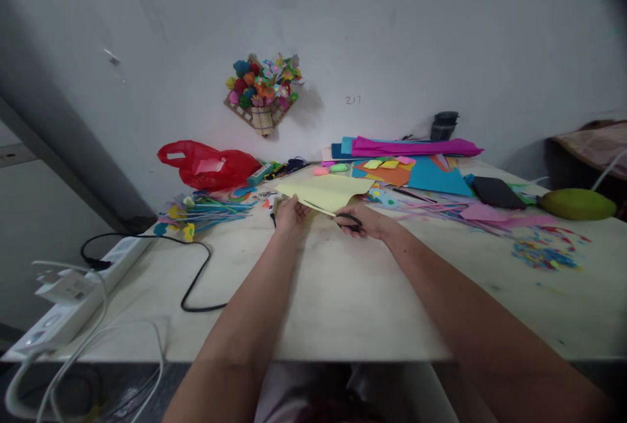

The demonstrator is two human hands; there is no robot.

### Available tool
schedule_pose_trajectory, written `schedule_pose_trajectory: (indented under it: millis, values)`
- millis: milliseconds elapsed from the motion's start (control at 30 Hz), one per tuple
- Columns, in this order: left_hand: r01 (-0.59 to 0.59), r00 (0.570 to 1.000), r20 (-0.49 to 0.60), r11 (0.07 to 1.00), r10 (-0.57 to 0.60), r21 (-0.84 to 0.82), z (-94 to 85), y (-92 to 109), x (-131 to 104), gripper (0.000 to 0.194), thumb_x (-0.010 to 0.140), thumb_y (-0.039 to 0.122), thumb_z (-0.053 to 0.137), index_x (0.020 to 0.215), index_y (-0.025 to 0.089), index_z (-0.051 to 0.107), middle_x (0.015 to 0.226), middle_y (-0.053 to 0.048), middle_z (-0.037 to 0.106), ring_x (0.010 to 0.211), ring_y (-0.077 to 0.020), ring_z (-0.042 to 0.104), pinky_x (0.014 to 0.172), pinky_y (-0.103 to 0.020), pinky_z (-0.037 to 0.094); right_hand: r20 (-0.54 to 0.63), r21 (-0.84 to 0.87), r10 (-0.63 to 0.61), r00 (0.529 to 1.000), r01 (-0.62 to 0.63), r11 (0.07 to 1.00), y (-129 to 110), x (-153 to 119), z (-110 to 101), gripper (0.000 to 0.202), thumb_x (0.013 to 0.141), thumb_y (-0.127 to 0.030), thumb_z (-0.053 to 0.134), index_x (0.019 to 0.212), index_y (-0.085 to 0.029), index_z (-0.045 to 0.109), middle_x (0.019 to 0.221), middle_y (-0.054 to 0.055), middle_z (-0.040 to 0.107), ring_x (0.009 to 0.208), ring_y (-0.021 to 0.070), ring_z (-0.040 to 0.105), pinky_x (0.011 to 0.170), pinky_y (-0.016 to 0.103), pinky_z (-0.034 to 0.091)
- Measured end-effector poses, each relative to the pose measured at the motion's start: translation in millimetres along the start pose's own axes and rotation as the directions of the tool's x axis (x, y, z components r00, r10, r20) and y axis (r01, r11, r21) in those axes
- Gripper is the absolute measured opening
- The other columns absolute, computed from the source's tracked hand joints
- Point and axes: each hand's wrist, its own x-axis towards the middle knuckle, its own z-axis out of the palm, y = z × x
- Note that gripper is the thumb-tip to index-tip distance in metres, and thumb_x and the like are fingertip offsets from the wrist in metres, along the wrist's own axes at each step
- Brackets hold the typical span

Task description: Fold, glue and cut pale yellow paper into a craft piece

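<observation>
A sheet of pale yellow paper (330, 190) is held just above the middle of the table. My left hand (291, 214) grips its near left edge, fingers closed on the paper. In my right hand (360, 222) is a pair of scissors (349, 219) with black handles, the fingers wrapped round the loops. The blades point left along the near edge of the sheet, where a narrow strip shows; how far the blades are apart I cannot tell. My right fingertips are partly hidden by the handles.
Left of the paper lie craft flowers on stems (189, 214) and a red plastic bag (210, 168). Coloured sheets (438, 175) and small paper scraps (543, 256) lie to the right. A power strip (73, 299) and a black cable (200, 273) occupy the left side.
</observation>
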Motion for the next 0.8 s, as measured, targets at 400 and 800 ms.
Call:
schedule_pose_trajectory:
  millis: [400,800]
  values:
    - [-0.019,1.000,0.004,1.000,0.018,0.023,1.0,1,-7,0.007,0.080,0.022,0.055,0.075,0.017,0.055,0.064,0.000,0.065,0.055,-0.0101,0.061,0.063,-0.024,0.051,0.033,-0.109,-0.022,0.999,0.026,0.994,-2,-3,7,0.024,0.069,-0.038,0.053,0.074,-0.014,0.053,0.047,-0.004,0.050,0.032,0.0041,0.038,0.029,0.017,0.018]
    - [-0.036,0.999,0.006,0.999,0.036,-0.013,-1.7,-2,-4,0.006,0.079,0.022,0.056,0.074,0.019,0.057,0.069,-0.002,0.067,0.061,-0.0126,0.064,0.069,-0.027,0.050,0.013,-0.152,-0.048,0.999,0.049,0.987,2,0,12,0.029,0.072,-0.041,0.056,0.079,-0.013,0.054,0.049,-0.005,0.050,0.033,0.0037,0.039,0.029,0.017,0.018]
